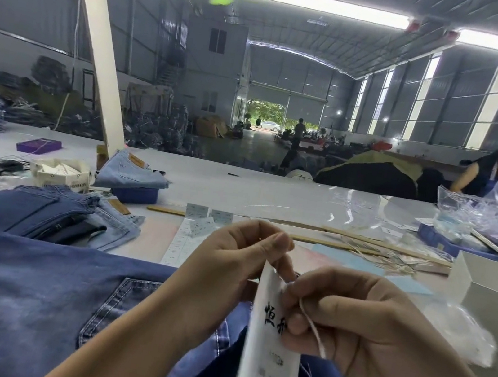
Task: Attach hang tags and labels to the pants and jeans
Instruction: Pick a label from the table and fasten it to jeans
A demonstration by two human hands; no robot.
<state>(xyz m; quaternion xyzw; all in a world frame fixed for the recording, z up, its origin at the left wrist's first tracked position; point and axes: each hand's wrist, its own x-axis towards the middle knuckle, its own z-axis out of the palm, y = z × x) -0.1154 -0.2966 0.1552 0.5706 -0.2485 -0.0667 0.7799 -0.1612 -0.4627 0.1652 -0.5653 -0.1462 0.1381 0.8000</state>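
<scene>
Two bare hands meet over a pair of dark blue jeans (29, 290) that lies flat on the white tabletop (273, 192), close to the person. The jeans are the main spot here. Just above them, the left hand (229, 260) has its grip pressed together, pinching the top edge of a long white hang tag (267, 370) with black print. The tag hangs down in front of the jeans. The right hand (360, 323) is beside the left one, and its grip pinches a thin white string (313, 329) at the top of the tag. The string runs down across the fingers.

Behind the jeans, to the left, lie more folded jeans (73, 219) in dark and light blue. Farther back from the jeans sit small white labels (203, 223) and some thin wooden sticks (363, 239). To the right of the jeans stands a white box (492, 292), with clear plastic bags (462, 336) near it.
</scene>
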